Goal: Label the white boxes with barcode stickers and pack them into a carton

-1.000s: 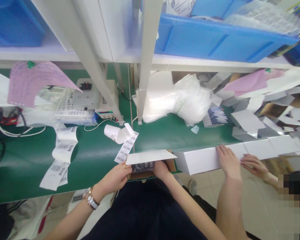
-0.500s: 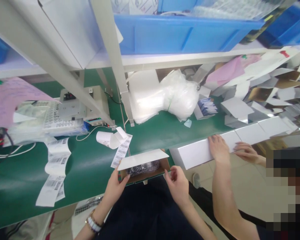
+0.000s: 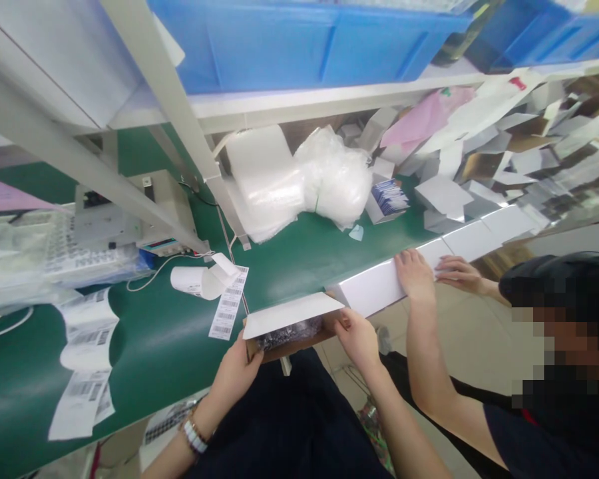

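A small open box (image 3: 299, 338) with a white lid flap (image 3: 289, 313) raised and brown cardboard inside sits at the near edge of the green table (image 3: 170, 339). Dark bagged parts (image 3: 287, 332) lie in it. My left hand (image 3: 239, 369) grips the box's left end, fingers closed on it; a watch is on that wrist. My right hand (image 3: 357, 336) holds the box's right end, fingers curled at the flap. A row of closed white boxes (image 3: 379, 293) lies just right of it, with a co-worker's two hands (image 3: 416, 274) resting on them.
A strip of barcode labels (image 3: 227, 309) and a label roll (image 3: 194, 283) lie left of the box, more label strips (image 3: 82, 359) farther left. A printer (image 3: 150, 213), clear plastic bags (image 3: 329, 176) and a heap of flat box blanks (image 3: 504, 153) stand behind. Blue bins (image 3: 299, 40) sit on the shelf above.
My right hand has moved up from beside the box and taken hold of its right end. The view has swung right, and the co-worker's hands have stayed on the white boxes.
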